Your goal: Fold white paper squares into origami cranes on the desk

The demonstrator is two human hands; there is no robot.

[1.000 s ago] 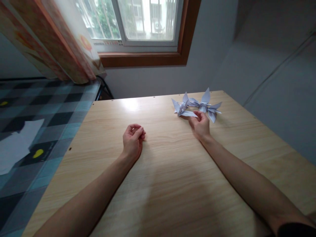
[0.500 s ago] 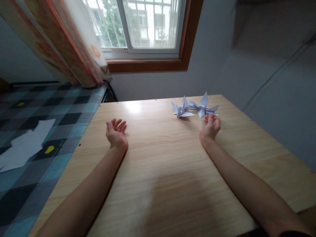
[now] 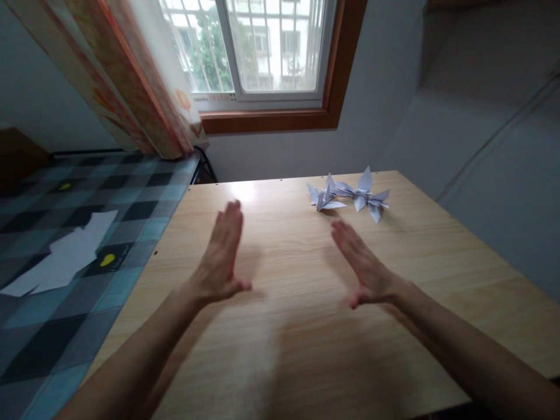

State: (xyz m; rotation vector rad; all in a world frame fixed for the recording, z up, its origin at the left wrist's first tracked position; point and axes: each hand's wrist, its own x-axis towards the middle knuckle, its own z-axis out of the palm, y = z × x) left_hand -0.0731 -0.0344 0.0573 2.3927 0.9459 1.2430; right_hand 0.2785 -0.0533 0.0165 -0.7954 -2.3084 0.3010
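Above the left half of the wooden table (image 3: 289, 251), my left hand (image 3: 223, 256) is held with fingers stretched and the thumb apart, holding nothing. Opposite it, my right hand (image 3: 361, 268) is likewise empty, fingers extended and thumb spread. Both hands look slightly blurred. Beyond my right hand, near the table's far edge, lie several folded white paper pieces with pointed petals, like origami flowers (image 3: 362, 193). My right fingertips are closest to the leftmost paper flower (image 3: 322, 198), with a gap between them.
On the left, a checked cloth (image 3: 48, 341) covers a surface beside the table, with loose white paper sheets (image 3: 65, 256) on it. A curtain (image 3: 144, 87) hangs by the barred window (image 3: 275, 52). A cable (image 3: 490, 143) runs along the right wall.
Both hands have lifted from the table and turned over, palms up before, fingers now straightened. My right hand has moved left and nearer, away from the paper flowers. The view has shifted slightly.
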